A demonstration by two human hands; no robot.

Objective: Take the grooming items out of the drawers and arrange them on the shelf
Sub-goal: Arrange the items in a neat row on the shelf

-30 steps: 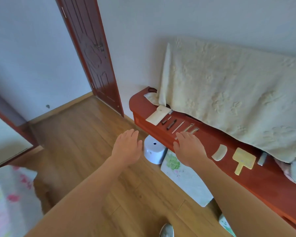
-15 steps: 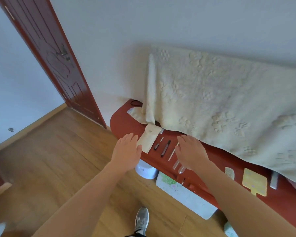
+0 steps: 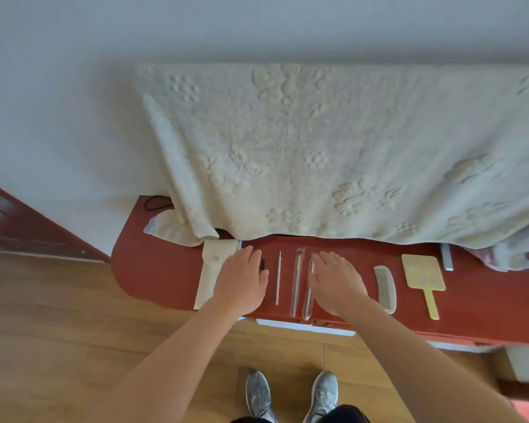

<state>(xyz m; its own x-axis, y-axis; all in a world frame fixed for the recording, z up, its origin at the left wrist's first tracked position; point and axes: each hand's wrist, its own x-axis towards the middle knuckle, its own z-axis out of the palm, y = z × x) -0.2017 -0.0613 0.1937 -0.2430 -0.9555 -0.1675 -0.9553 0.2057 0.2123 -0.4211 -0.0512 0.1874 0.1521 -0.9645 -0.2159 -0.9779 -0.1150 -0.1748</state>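
Note:
Grooming items lie in a row on the red shelf (image 3: pixel 153 270). From the left: a cream pouch (image 3: pixel 214 264), a thin metal tool (image 3: pixel 278 276), two clear-sleeved tools (image 3: pixel 297 282), a white comb (image 3: pixel 386 286), a yellow hand mirror (image 3: pixel 423 276) and a grey bar (image 3: pixel 447 257). My left hand (image 3: pixel 243 280) lies flat with straight fingers over the pouch's right edge and a small dark item (image 3: pixel 262 264). My right hand (image 3: pixel 336 277) is flat too, just right of the sleeved tools. Neither hand holds anything.
A cream embossed blanket (image 3: pixel 333 154) hangs over the back of the shelf. A black cord (image 3: pixel 153 201) and a folded cloth (image 3: pixel 165 228) sit at the shelf's left end. Wooden floor and my grey shoes (image 3: pixel 290 395) are below; a dark red door (image 3: pixel 19 227) is at left.
My view has swung right and down, from the door to face the shelf squarely. Both hands moved forward from beside the shelf front to lie flat over the items.

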